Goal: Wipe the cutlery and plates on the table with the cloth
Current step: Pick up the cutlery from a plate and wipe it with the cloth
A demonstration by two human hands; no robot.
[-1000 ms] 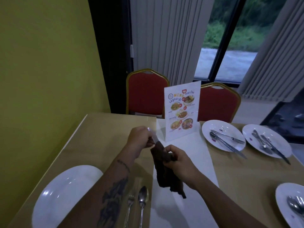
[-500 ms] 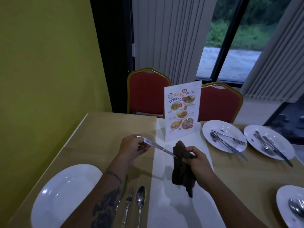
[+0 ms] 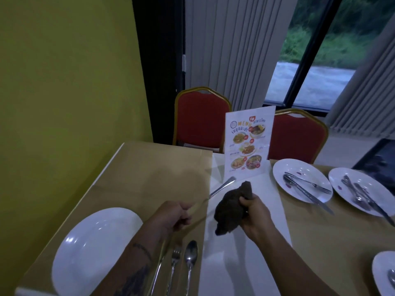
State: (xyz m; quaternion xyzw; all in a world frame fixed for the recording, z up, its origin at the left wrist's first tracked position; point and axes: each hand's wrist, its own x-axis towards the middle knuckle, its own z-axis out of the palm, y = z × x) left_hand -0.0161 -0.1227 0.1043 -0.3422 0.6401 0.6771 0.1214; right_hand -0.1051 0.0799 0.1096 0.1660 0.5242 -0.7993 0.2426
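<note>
Left grip: my left hand [image 3: 175, 214] is curled round one end of a slim metal utensil [image 3: 222, 188], above the table [image 3: 149, 178] towards its near-left corner.
Right grip: my right hand [image 3: 254, 216] is clamped on the bunched cloth [image 3: 229, 207], above the white runner [image 3: 271, 210] down the table's middle.
Utensil and cloth: just beside each other; I cannot tell whether they touch.
Hidden: my fist covers the held end, so I cannot name the piece. Only its flared free end shows, aimed at the menu card [image 3: 249, 142].
Cut off: the edge plate [image 3: 382, 272] at the right edge is sliced by the frame, with a second spoon [image 3: 391, 278] on it.
Hard to make out: a third slim piece [image 3: 157, 274] left of the fork [image 3: 174, 265] is half lost beside my forearm. The dark cutlery [image 3: 288, 182] on the far plate [image 3: 299, 169] and on the corner plate [image 3: 376, 184] blurs together.
Pose: both forearms reach forward, left knuckles up, right thumb on top of the cloth.
Materials: the cloth is dark, nubbly and crumpled. The near plate [image 3: 94, 248] is glossy white and round. The spoon [image 3: 190, 259] and fork are shiny steel, and the table covering is matte tan.
</note>
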